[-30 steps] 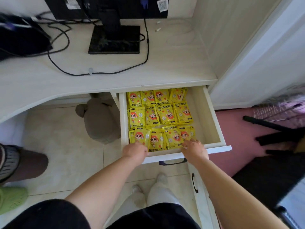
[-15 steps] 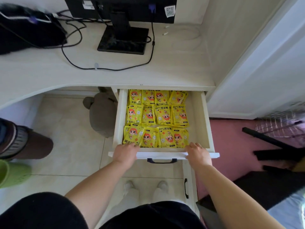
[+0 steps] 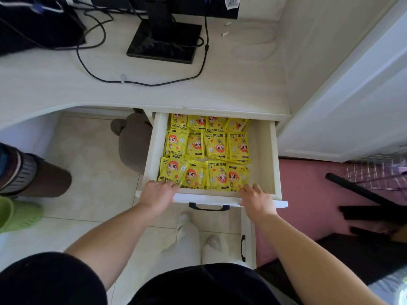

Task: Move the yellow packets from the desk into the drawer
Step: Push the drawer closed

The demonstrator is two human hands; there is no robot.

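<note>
Several yellow packets [image 3: 207, 153] with a red-haired cartoon figure lie flat in three rows inside the open white drawer [image 3: 267, 159] under the desk [image 3: 154, 93]. My left hand [image 3: 157, 194] rests on the drawer's front edge at its left corner, fingers spread onto the nearest packet. My right hand [image 3: 256, 200] rests on the front edge further right, fingertips touching the last packet of the front row. Neither hand holds anything. No yellow packet shows on the desk top.
A monitor stand [image 3: 164, 40] and black cables [image 3: 141, 82] sit on the desk, with a dark bag [image 3: 37, 25] at the far left. A grey plush toy [image 3: 132, 142] lies under the desk. Another person's leg and green shoe [image 3: 17, 214] are at the left.
The view has shifted so the drawer sits more squarely in front of me. My hands have slid from the front-row packets back to the drawer's front edge.
</note>
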